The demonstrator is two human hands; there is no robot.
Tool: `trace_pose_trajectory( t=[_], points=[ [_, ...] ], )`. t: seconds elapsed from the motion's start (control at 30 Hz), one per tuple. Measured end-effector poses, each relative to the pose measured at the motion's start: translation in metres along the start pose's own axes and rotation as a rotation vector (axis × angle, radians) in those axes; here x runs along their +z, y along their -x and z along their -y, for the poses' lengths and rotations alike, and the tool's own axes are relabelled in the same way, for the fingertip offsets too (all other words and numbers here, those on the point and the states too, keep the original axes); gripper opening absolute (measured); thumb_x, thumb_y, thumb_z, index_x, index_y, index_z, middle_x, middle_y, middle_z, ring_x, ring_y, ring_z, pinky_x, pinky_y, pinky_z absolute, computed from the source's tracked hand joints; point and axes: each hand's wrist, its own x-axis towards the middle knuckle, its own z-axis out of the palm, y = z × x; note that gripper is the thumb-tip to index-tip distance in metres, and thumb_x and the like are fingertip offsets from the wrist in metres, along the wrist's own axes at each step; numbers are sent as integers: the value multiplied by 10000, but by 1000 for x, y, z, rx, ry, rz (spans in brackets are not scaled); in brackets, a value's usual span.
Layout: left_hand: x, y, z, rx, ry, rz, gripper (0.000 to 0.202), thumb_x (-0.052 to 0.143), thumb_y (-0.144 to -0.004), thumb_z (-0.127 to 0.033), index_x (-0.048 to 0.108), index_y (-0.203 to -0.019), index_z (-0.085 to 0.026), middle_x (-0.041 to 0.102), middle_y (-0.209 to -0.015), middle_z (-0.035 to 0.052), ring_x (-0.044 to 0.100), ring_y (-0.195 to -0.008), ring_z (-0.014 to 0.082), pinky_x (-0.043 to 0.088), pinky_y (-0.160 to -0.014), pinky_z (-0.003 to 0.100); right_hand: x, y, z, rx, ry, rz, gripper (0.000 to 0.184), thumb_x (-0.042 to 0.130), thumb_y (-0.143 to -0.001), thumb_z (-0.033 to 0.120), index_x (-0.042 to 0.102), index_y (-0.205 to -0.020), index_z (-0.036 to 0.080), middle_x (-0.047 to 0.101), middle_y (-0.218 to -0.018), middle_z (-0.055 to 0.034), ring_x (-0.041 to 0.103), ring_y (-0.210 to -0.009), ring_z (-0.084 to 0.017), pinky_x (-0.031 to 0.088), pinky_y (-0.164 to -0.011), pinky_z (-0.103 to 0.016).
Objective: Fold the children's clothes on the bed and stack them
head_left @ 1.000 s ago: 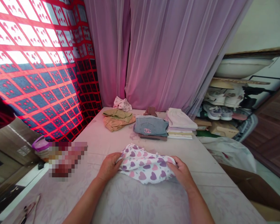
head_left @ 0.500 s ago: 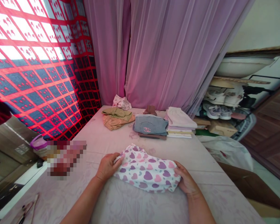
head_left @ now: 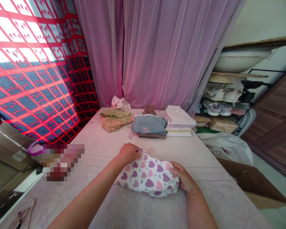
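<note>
A white cloth garment with purple and pink hearts [head_left: 149, 178] lies partly folded on the bed sheet [head_left: 143, 213]. At its far upper edge, my left hand [head_left: 130, 153] grips the fabric, fingertips curled over it and partly hidden. On the right side my right hand [head_left: 182, 176] pinches the garment's edge between thumb and fingers. What kind of garment it is I cannot make out. Beyond it sit folded blue denim clothing [head_left: 149, 124] with a pink print and a stack of folded white clothes [head_left: 180, 116].
Green and orange clothes [head_left: 115, 119] lie loosely at the far left, a crumpled floral cloth [head_left: 120, 103] behind them. Purple curtains [head_left: 176, 54] hang at the back. To the right are a shoe rack [head_left: 219, 108] and an open cardboard box [head_left: 252, 181]. A blurred patch covers something at left.
My left hand has moved from the garment's left end up to its far edge, toward the middle. My right hand stays on the right edge. The view has shifted slightly.
</note>
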Motion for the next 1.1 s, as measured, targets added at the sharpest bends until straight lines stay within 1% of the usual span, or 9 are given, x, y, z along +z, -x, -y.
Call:
trace_pose_trajectory(
  t=[0.17,0.33,0.47,0.63,0.73,0.87,0.93,1.0,1.1],
  points=[
    [9,-13,-5,-61,8,100,256,603,-725,-436,674,-613,-217,696,-676,63,645,-765,262,411,-819,398,-1,4,5,5,-84,65,399,750,-452,268,700,-844,211,712,-740,-10,616,-632,-174,456,-598,-266],
    [-9,-6,9,-90,138,232,276,596,-729,-458,674,-610,-222,677,-623,-2,617,-612,175,423,-624,266,0,2,8,-17,-89,50,314,758,-473,244,682,-775,205,674,-671,24,581,-587,-140,435,-574,-237],
    [-23,7,21,-161,620,319,396,587,-745,-572,703,-706,-195,683,-636,-9,601,-579,143,439,-552,233,9,-2,14,-120,-28,-98,338,780,-509,335,674,-799,197,658,-632,19,562,-549,-144,429,-551,-249],
    [-34,20,28,-299,1226,371,422,715,-670,-567,716,-849,-185,735,-803,32,670,-726,176,531,-713,305,24,-7,42,-259,264,-133,341,756,-568,386,679,-834,187,683,-742,-7,599,-663,-179,468,-643,-286],
    [-54,13,29,-235,1324,238,454,658,-732,-593,713,-933,-190,736,-920,62,678,-862,208,533,-804,350,36,-17,77,-375,491,-145,321,712,-594,399,680,-841,197,678,-762,-5,595,-680,-182,462,-653,-290],
    [-98,-3,30,-81,1189,-159,467,730,-680,-532,704,-973,-169,719,-909,46,655,-854,189,525,-799,339,51,-28,134,-679,797,-226,235,612,-688,382,680,-852,229,691,-866,-15,609,-813,-203,457,-749,-300],
    [-114,-4,32,-17,1079,-294,450,746,-660,-502,705,-952,-162,708,-850,22,638,-805,167,511,-802,334,55,-30,152,-835,915,-287,208,570,-728,356,673,-862,234,690,-908,-25,605,-872,-210,445,-809,-314],
    [-113,4,34,32,962,-372,396,713,-690,-496,709,-911,-168,703,-836,15,623,-804,163,492,-837,344,54,-30,156,-953,1015,-308,177,529,-761,305,666,-845,232,685,-914,-37,600,-912,-216,430,-850,-328],
    [-76,31,41,14,734,-398,294,637,-759,-473,709,-813,-193,710,-836,13,617,-829,169,417,-971,407,47,-26,128,-985,1184,-286,191,493,-751,184,664,-821,228,683,-927,-52,589,-975,-232,399,-897,-359]
  ],
)
